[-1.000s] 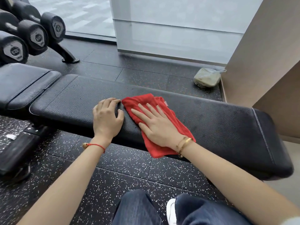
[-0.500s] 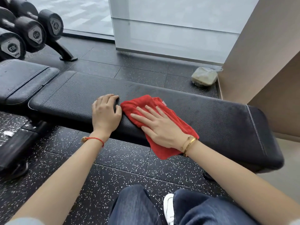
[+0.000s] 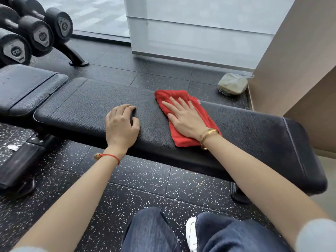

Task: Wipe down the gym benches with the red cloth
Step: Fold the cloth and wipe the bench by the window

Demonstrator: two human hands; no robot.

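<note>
- A person crouches beside a long black padded gym bench (image 3: 245, 128), seen from a camera on their head looking down at both bare arms.
- The right hand (image 3: 183, 118) lies flat, fingers straight and slightly spread, pressing the red cloth (image 3: 183, 140) onto the top of the bench pad, a little right of its middle.
- The red cloth is loosely folded; it lies across the pad from the far edge towards the near edge, with most of it under the palm.
- The left hand (image 3: 121, 125) rests on the near edge of the same pad, to the left of the cloth and apart from it, fingers loosely bent on the leather and holding nothing; it looks like a brace.
- Judging progress: wiping is under way on this bench, but the leather gives no clear sign of which parts are already clean.
- The right end of the pad, beyond the cloth, probably still needs a pass.
- A second bench pad (image 3: 27, 86) sits at the left, end to end with the first; nothing touches it.
- Dumbbells (image 3: 36, 33) sit on a rack behind it, and a plastic-wrapped container (image 3: 232, 84) lies on the speckled floor (image 3: 145, 179) near the wall.
</note>
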